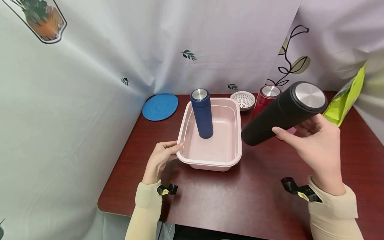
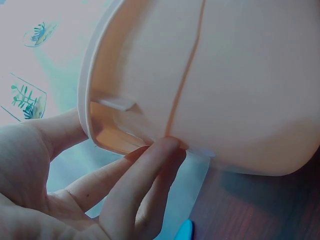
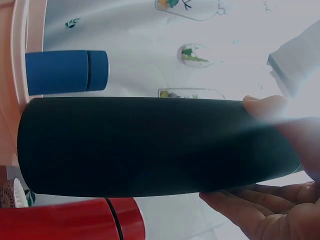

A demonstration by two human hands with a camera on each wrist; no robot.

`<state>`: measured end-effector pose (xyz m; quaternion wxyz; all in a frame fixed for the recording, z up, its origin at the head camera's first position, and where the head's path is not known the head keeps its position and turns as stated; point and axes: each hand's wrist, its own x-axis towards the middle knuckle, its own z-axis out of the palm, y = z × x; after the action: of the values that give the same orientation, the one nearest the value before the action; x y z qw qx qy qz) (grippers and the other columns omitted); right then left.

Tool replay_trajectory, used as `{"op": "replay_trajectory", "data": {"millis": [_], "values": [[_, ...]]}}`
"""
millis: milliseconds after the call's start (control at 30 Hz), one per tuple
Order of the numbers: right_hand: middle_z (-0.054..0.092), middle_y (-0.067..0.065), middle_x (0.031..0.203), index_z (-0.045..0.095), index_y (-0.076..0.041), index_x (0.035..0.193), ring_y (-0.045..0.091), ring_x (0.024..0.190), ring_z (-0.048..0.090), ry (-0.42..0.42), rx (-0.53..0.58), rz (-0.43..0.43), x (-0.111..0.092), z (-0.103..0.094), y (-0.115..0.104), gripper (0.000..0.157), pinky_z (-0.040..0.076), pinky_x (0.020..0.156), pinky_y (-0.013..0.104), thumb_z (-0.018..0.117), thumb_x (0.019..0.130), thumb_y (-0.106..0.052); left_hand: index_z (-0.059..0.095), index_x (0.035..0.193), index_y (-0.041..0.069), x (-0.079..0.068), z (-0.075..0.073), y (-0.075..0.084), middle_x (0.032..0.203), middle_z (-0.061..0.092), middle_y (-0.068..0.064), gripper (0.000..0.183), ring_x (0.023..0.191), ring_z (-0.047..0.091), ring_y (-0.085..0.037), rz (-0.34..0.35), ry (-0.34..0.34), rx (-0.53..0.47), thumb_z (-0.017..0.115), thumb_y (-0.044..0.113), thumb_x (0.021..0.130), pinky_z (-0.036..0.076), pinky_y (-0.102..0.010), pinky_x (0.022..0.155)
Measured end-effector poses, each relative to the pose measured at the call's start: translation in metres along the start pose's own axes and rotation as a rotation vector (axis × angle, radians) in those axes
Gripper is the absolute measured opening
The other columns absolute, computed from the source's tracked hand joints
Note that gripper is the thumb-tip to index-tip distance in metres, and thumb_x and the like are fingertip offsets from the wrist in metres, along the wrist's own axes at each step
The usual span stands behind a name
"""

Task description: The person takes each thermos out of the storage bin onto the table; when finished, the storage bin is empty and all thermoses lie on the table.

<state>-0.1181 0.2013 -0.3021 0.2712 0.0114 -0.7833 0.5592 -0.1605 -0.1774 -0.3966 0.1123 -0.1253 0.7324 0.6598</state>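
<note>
A pink plastic basin (image 1: 222,143) stands on the table with a blue thermos (image 1: 204,116) upright inside it. My left hand (image 1: 163,155) pinches the basin's near left rim, thumb over the edge and fingers underneath, as the left wrist view also shows. My right hand (image 1: 318,146) grips a black thermos (image 1: 279,113) with a silver lid, thumb on one side and fingers on the other. That thermos is tilted, its lid up to the right and its base close to the basin's right rim. Behind it a red thermos (image 1: 264,98) stands partly hidden.
A round blue mat (image 1: 160,106) lies at the back left of the dark red table (image 1: 264,186). Behind the basin's right corner sits a white woven bowl (image 1: 243,100). A green bag (image 1: 345,96) leans at the back right, and patterned sheeting (image 1: 210,40) hangs behind the table.
</note>
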Motion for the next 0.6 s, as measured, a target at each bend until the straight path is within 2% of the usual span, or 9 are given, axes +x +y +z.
{"op": "replay_trajectory", "data": {"millis": [367, 600], "values": [[0.072, -0.007, 0.091, 0.071, -0.005, 0.113, 0.008, 0.067, 0.065, 0.035, -0.037, -0.005, 0.005, -0.009, 0.016, 0.055, 0.054, 0.067, 0.011, 0.086, 0.063, 0.009, 0.061, 0.127, -0.007, 0.001, 0.0, -0.003, 0.123, 0.063, -0.027, 0.046, 0.1, 0.068, -0.028, 0.01, 0.0, -0.006, 0.072, 0.015, 0.089, 0.059, -0.032, 0.08], [0.072, -0.01, 0.096, 0.071, -0.008, 0.116, 0.004, 0.074, 0.067, 0.04, -0.05, 0.046, 0.011, -0.01, 0.034, 0.057, 0.052, 0.07, 0.008, 0.087, 0.064, 0.006, 0.062, 0.127, -0.006, 0.001, 0.001, -0.001, 0.123, 0.063, -0.025, 0.045, 0.102, 0.067, -0.03, 0.0, 0.005, -0.015, 0.072, 0.015, 0.088, 0.059, -0.032, 0.08]]}}
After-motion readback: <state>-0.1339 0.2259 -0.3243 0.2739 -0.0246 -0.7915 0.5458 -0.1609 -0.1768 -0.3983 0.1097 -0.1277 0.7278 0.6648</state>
